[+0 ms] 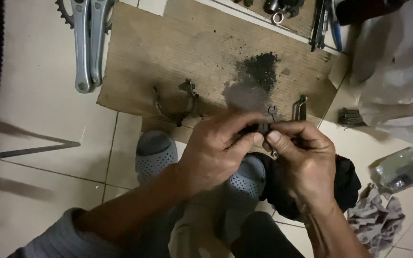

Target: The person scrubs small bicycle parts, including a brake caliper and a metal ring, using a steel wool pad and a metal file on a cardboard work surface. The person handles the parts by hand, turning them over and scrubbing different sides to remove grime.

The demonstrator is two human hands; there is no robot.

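My left hand and my right hand meet over my feet and pinch one small dark metal part between thumbs and fingertips. A thin hooked metal end sticks up from the part, and another bit shows below my right thumb. My right hand also rests against a black cloth. Most of the part is hidden by my fingers.
A worn cardboard sheet on the tiled floor carries a curved metal clamp, a dark grease stain and a small spanner. Silver crank arms lie top left. Tools, white cloth, crumpled rag lie right. Grey perforated shoes below.
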